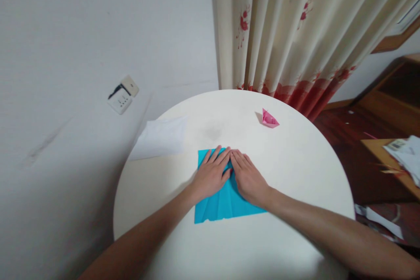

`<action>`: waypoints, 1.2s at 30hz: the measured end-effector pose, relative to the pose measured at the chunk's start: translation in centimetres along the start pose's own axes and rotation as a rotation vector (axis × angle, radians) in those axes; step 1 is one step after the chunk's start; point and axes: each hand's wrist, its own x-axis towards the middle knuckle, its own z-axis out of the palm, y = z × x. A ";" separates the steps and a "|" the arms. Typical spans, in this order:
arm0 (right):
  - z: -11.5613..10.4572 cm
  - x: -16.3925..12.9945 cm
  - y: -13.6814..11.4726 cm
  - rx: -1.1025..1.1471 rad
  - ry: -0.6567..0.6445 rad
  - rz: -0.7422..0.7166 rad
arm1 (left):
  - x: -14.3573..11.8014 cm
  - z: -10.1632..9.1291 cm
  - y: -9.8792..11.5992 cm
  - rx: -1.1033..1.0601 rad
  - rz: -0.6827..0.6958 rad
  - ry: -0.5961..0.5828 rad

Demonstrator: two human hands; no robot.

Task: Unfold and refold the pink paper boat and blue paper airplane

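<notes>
Fingers extended and grasping nothing, the left hand [211, 175] and right hand [248, 178] press atop the turquoise paper [217, 204], probably holding it flat.

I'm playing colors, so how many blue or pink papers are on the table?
2. The blue paper lies under the left hand and right hand; the folded pink paper sits farther back to the right. Another could hide underneath.

Wht wall [98, 17], socket [120, 100] — flwr curtain [278, 30] — dk floor [346, 146]
</notes>
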 end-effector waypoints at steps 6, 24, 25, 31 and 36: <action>0.4 0.0 0.1 -0.007 -0.036 -0.015 | -0.1 0.4 -0.2 0.012 -0.059 0.031; -0.4 1.8 1.4 0.000 -0.089 -0.141 | 0.1 0.5 -1.0 0.050 0.012 0.011; -0.4 1.8 1.5 0.000 -0.086 -0.126 | 0.1 0.5 -1.1 0.053 0.007 0.007; -0.5 1.9 2.5 -0.044 -0.112 0.078 | 0.0 0.1 -1.2 0.091 0.003 0.001; -1.2 2.1 4.3 -0.066 -0.166 0.176 | -0.1 -0.1 -1.1 0.100 0.012 0.003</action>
